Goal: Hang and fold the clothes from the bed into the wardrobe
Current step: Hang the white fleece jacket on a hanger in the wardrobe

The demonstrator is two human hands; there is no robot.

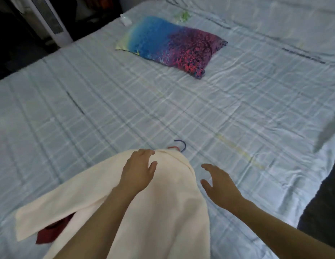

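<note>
A cream garment lies on the bed near its front edge. A blue hanger hook and a red one beside it stick out from under the garment's top. A dark red cloth peeks out beneath its left flap. My left hand rests flat on the garment's top, fingers spread. My right hand hovers to the right of the garment over the sheet, fingers relaxed and holding nothing.
A blue and purple pillow lies further back on the checked sheet. A small white bottle and a green scrap sit near the far edge. A white tower fan stands at the far left.
</note>
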